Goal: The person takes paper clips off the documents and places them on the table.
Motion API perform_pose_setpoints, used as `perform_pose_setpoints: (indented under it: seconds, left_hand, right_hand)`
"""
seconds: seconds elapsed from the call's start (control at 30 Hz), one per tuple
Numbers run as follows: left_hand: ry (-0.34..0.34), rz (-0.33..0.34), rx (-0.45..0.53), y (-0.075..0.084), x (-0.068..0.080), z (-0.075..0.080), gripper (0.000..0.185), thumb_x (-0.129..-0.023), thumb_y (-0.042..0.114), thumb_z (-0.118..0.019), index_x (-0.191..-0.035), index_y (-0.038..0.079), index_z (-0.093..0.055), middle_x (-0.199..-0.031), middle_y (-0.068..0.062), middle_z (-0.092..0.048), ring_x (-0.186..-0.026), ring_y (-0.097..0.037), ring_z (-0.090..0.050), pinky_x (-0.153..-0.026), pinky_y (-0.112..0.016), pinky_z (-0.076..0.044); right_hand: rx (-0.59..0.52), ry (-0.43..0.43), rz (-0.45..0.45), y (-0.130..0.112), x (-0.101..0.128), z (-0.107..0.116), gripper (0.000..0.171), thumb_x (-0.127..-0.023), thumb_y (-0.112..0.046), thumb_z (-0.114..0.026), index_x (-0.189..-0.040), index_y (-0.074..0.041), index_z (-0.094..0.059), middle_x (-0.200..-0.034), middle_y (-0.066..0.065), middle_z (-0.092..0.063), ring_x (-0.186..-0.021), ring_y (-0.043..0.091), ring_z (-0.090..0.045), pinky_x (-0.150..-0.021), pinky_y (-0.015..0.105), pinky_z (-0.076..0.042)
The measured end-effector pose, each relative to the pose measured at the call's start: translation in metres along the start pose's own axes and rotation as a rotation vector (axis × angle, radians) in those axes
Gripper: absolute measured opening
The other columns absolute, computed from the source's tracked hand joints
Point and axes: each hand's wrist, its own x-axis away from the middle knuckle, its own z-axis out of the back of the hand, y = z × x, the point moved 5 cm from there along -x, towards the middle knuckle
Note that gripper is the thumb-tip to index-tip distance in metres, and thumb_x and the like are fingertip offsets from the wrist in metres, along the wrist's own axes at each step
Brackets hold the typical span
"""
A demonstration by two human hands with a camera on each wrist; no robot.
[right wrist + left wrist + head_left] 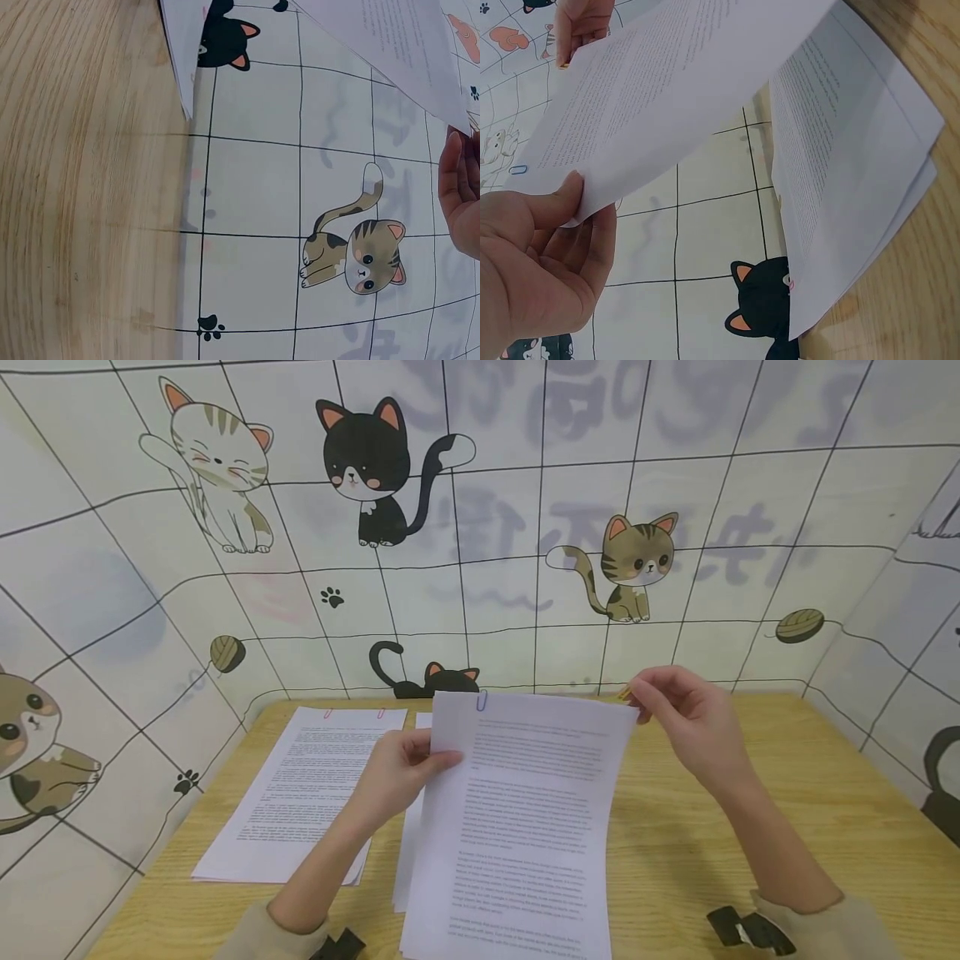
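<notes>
A few printed sheets (536, 827) are held up off the table, a blue-purple paper clip (482, 701) on their top edge toward the left. My left hand (397, 772) grips their left edge, thumb (570, 191) in front and fingers behind. At the top right corner, my right hand (693, 727) pinches a small yellow paper clip (624, 692). The fingertips hide part of that clip, so how far it sits on the paper cannot be told. In the right wrist view, the right hand (461, 191) shows only at the edge, by the paper's corner.
On the wooden table (720, 852), a printed stack (307, 793) lies at the left with two pinkish clips (327, 713) on its top edge. More paper (408, 852) lies partly hidden behind the raised sheets. A cat-patterned wall covering (495, 602) encloses the back and sides.
</notes>
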Motion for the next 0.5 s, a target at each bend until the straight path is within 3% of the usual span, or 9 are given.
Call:
perform_pose_setpoints:
  seconds: [0.5]
  left_hand:
    - [0.012, 0.025, 0.008, -0.0019, -0.0006, 0.003, 0.017, -0.091, 0.007, -0.074, -0.107, 0.002, -0.076, -0.09, -0.006, -0.076, -0.076, -0.018, -0.071, -0.069, -0.029, -0.054]
  right_hand:
    - [-0.025, 0.0, 0.062, -0.0058, -0.0013, 0.005, 0.01, -0.1, -0.003, -0.063, -0.103, 0.006, -0.064, -0.084, 0.008, -0.066, -0.073, 0.016, -0.061, -0.066, 0.019, -0.053]
